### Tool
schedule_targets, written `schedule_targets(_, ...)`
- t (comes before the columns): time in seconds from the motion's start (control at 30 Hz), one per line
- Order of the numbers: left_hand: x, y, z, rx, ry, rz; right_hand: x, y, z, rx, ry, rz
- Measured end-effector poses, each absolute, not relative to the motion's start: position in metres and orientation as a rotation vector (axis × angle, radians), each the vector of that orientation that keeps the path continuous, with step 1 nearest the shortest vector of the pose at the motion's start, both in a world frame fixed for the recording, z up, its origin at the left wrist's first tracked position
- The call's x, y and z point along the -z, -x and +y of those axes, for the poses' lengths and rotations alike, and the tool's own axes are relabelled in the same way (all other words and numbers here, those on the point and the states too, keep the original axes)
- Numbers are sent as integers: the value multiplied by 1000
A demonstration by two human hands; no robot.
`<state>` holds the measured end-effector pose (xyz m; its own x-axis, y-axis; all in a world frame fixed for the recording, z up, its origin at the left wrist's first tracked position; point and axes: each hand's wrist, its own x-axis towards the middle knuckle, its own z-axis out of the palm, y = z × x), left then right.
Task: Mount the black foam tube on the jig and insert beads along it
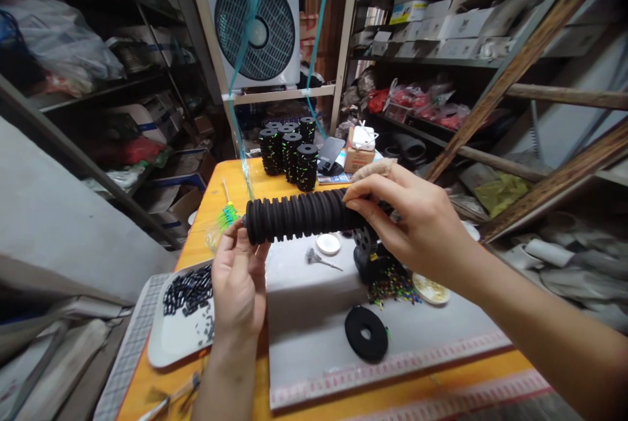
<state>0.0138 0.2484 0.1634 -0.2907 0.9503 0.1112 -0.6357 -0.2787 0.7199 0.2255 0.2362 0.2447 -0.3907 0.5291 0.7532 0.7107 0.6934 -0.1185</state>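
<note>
A long roll of stacked black ribbed discs [299, 217] is held level above the work board, between my two hands. My left hand [239, 287] grips its left end from below, fingertips at a small metal tip. At the other end, my right hand [409, 212] pinches the discs between thumb and fingers; a finger wears a tan wrap. Below, a single black ring-shaped disc [354, 337] lies on the grey board [304, 336]. Small coloured beads [392, 285] are heaped by a dark holed object [364, 248], partly hidden by the roll and my right hand.
A white tray [157, 350] with dark tubular pieces stands left. White dishes [328, 244] and a grey-tufted tool [320, 259] are on the board. Several bead-dotted black cylinders [307, 169], a phone [330, 153] and a box [357, 160] stand behind. Wooden bars [471, 120] slant at right.
</note>
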Motion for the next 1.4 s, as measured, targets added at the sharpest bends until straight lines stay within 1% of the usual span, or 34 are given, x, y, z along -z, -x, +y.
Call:
schedule_targets(0.23, -161, -13, 249, -1789, -679, 704, -240, -219, 238, 417, 934, -2086)
schedule_targets(0.4, -161, -13, 250, -1790, -679, 686, -224, -229, 213, 625, 908, -2039)
schedule_targets(0.43, -161, -13, 250, -1789, -681, 684, -216, -234, 204, 597, 948, -2046)
schedule_targets(0.47, -161, -13, 250, -1788, -681, 682, -206, -240, 195, 493, 1010, -2105)
schedule_targets(0.57, -162, -13, 249, -1789, -670, 689, -170, -262, 171, -13, 1307, -2381)
schedule_targets(0.63, -163, -14, 249, -1786, -663, 703, -144, -275, 162, -116, 1529, -2399)
schedule_targets(0.67, -164, -14, 249, -1786, -665, 706, -133, -279, 159, -152, 1572, -2388)
schedule_targets(0.77, -165, -15, 248, -1790, -691, 700, -109, -282, 156, -144, 1548, -2265)
schedule_targets(0.87, -165, -15, 248, -1783, -715, 698, -99, -273, 157, -100, 1486, -2130)
schedule_targets(1.03, -163, -14, 248, -1779, -738, 713, -97, -258, 158, -19, 1425, -2053)
schedule_targets(1.4, -165, -14, 247, -1778, -699, 702, -94, -250, 162, -124, 1431, -2007)
